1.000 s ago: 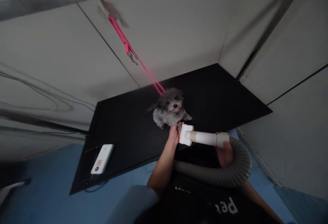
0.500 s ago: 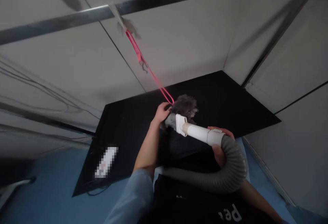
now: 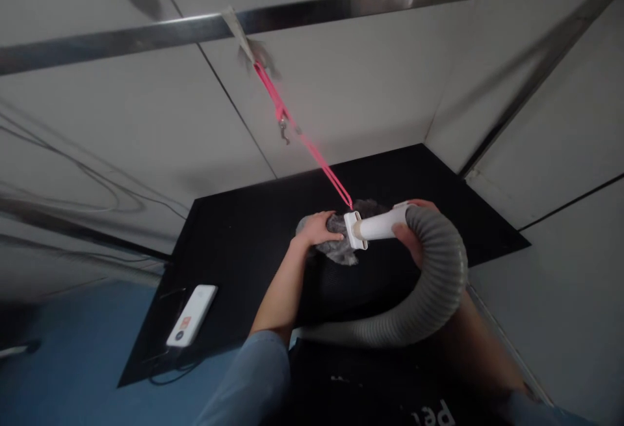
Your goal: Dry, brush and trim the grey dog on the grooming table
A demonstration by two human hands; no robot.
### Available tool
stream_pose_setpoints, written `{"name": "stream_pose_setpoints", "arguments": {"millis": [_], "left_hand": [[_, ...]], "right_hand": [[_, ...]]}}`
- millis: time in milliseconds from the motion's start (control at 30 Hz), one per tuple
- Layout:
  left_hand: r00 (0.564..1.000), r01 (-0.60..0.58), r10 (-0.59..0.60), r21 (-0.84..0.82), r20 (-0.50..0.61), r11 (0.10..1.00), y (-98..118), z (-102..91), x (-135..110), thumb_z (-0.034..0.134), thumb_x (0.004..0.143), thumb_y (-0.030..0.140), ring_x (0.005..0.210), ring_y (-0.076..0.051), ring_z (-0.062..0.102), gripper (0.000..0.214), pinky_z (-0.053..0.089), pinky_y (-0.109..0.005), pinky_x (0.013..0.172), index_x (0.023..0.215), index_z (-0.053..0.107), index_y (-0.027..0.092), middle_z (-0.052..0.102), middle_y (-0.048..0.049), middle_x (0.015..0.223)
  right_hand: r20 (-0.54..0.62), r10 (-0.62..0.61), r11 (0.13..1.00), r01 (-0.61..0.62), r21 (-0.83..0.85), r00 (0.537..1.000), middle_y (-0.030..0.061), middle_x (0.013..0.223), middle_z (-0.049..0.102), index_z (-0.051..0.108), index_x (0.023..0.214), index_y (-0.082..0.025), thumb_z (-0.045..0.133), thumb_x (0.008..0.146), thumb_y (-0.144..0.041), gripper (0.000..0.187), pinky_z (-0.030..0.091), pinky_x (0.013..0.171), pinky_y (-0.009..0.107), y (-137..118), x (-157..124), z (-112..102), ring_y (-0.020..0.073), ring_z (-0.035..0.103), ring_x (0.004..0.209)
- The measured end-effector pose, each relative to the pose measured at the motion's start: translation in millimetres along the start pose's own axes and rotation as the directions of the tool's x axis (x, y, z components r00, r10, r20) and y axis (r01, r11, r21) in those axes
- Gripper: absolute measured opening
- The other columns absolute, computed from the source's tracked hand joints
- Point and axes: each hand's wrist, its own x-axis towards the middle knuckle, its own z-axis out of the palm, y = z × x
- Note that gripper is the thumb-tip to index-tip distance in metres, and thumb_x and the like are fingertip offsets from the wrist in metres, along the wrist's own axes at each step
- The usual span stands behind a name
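Note:
A small grey furry animal, which looks like a dog, is on the black table. My left hand lies over its back, thumb apart from the fingers. My right hand is closed around the back end of a white dryer nozzle. The nozzle's flat wide mouth points left, close to the fur beside my left hand. From it a grey ribbed hose curves down and back toward my body. A pink leash loop runs down to the animal, whose head I cannot make out.
The leash hangs by a pale strap from a metal bar across the wall. A white phone lies at the table's left end, with a dark cable near that edge. Pale walls stand behind and to the right.
My left hand has shifted onto the animal's back and lies flatter. My right hand has raised the nozzle, which now sits more level. More of the grey body shows left of it.

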Motion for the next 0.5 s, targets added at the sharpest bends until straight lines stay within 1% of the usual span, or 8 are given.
{"name": "stream_pose_setpoints", "arguments": {"millis": [33, 100, 167, 233, 300, 433, 500], "left_hand": [[1.0, 0.001, -0.001, 0.018, -0.006, 1.0, -1.3, 0.7, -0.8, 0.072, 0.063, 0.063, 0.124, -0.033, 0.053, 0.09, 0.037, -0.038, 0.106, 0.137, 0.05, 0.017, 0.057, -0.0132, 0.136], [1.0, 0.003, -0.002, 0.048, -0.025, 0.999, -5.0, 2.5, -2.9, 0.074, 0.06, 0.063, 0.126, -0.034, 0.051, 0.097, 0.036, -0.039, 0.107, 0.141, 0.046, 0.016, 0.055, -0.0143, 0.138], [0.999, 0.001, 0.002, 0.063, -0.043, 0.998, -10.2, 4.0, -5.4, 0.075, 0.058, 0.063, 0.126, -0.035, 0.051, 0.103, 0.036, -0.04, 0.107, 0.143, 0.043, 0.015, 0.054, -0.0155, 0.139], [0.998, -0.005, 0.009, 0.063, -0.057, 0.998, -16.0, 5.1, -8.3, 0.076, 0.056, 0.064, 0.125, -0.036, 0.051, 0.107, 0.037, -0.042, 0.106, 0.145, 0.04, 0.014, 0.053, -0.0168, 0.139], [0.997, -0.016, 0.02, 0.053, -0.068, 0.998, -21.4, 5.9, -11.3, 0.076, 0.056, 0.064, 0.125, -0.036, 0.051, 0.108, 0.037, -0.043, 0.106, 0.145, 0.04, 0.014, 0.053, -0.0172, 0.139], [0.996, -0.032, 0.033, 0.01, -0.088, 0.999, -30.8, 6.2, -15.4, 0.074, 0.058, 0.065, 0.122, -0.035, 0.053, 0.102, 0.037, -0.043, 0.106, 0.142, 0.045, 0.014, 0.057, -0.0165, 0.135], [0.995, -0.036, 0.03, -0.061, -0.098, 0.997, -36.9, 6.6, -14.3, 0.07, 0.063, 0.065, 0.121, -0.033, 0.054, 0.093, 0.039, -0.041, 0.105, 0.138, 0.05, 0.015, 0.058, -0.0149, 0.134]], "right_hand": [[0.002, -0.009, 1.0, 0.009, -0.028, 1.0, 0.0061, 0.099, 0.064, 0.056, 0.101, -0.019, 0.071, 0.065, -0.035, 0.042, 0.052, 0.086, 0.038, -6.9, 8.4, 4.9, 0.0193, 0.062, 0.085], [0.062, -0.017, 0.999, 0.02, -0.051, 0.998, 0.0046, 0.095, 0.065, 0.057, 0.099, -0.019, 0.071, 0.062, -0.035, 0.042, 0.053, 0.083, 0.036, -15.8, 21.6, 18.4, 0.018, 0.061, 0.081], [0.145, -0.024, 0.998, 0.031, -0.046, 0.989, 0.0039, 0.094, 0.065, 0.058, 0.099, -0.019, 0.072, 0.061, -0.036, 0.044, 0.053, 0.081, 0.034, -17.1, 29.8, 33.6, 0.0179, 0.061, 0.081], [0.152, -0.026, 0.998, 0.035, -0.057, 0.988, 0.0032, 0.092, 0.066, 0.059, 0.101, -0.019, 0.072, 0.062, -0.038, 0.045, 0.052, 0.081, 0.034, -12.8, 33.1, 46.5, 0.0181, 0.061, 0.081], [0.13, -0.023, 0.996, 0.034, -0.083, 0.991, 0.0023, 0.091, 0.067, 0.06, 0.102, -0.019, 0.073, 0.062, -0.039, 0.046, 0.052, 0.08, 0.034, -7.0, 31.9, 54.8, 0.0183, 0.062, 0.081], [0.175, -0.017, 0.997, 0.029, -0.067, 0.984, 0.0008, 0.091, 0.068, 0.061, 0.101, -0.021, 0.075, 0.061, -0.037, 0.046, 0.052, 0.08, 0.034, -2.7, 20.1, 59.9, 0.0186, 0.063, 0.081], [0.12, -0.007, 0.998, 0.014, -0.057, 0.993, -0.0002, 0.089, 0.068, 0.061, 0.102, -0.022, 0.075, 0.062, -0.037, 0.045, 0.053, 0.078, 0.033, -4.9, 12.7, 59.4, 0.018, 0.064, 0.078]]}}
